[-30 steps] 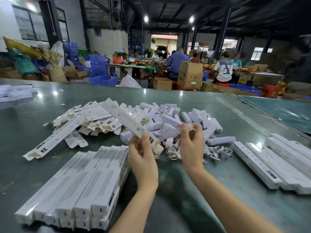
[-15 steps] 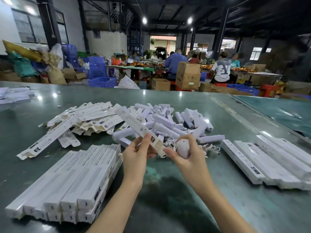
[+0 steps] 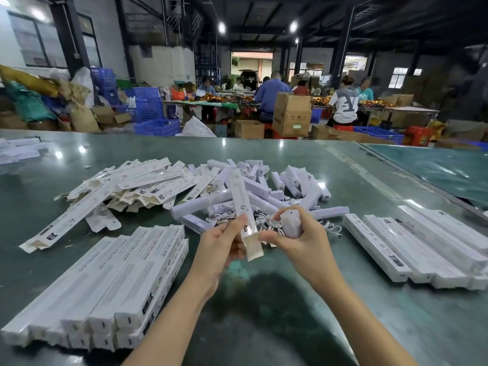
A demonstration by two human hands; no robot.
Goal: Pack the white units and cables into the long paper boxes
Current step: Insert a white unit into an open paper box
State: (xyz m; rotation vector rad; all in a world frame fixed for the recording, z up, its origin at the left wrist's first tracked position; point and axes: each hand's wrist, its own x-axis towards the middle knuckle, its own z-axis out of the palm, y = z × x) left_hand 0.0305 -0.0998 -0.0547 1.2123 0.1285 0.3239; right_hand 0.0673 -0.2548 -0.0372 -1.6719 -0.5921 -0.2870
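Note:
My left hand [image 3: 221,244] pinches a long white paper box [image 3: 239,199] near its open lower end, and the box points away from me over the pile. The end flap [image 3: 253,247] hangs open toward me. My right hand [image 3: 298,241] grips a white unit [image 3: 290,223] end-on and also pinches the box's edge beside the flap. Behind my hands lies a heap of loose white units [image 3: 264,188] with coiled white cables [image 3: 224,217] in front of it. Flat unfilled boxes [image 3: 137,186] are piled to the left.
Closed boxes are stacked at the near left [image 3: 113,289] and in a row at the right [image 3: 412,247] on the green table [image 3: 290,326]. Several more boxes lie at the far left edge [image 3: 18,150]. People work at tables beyond, among cartons and blue crates.
My right hand brought the white unit down from over the pile to the box's open end. My left hand swung the box from pointing left to pointing straight away.

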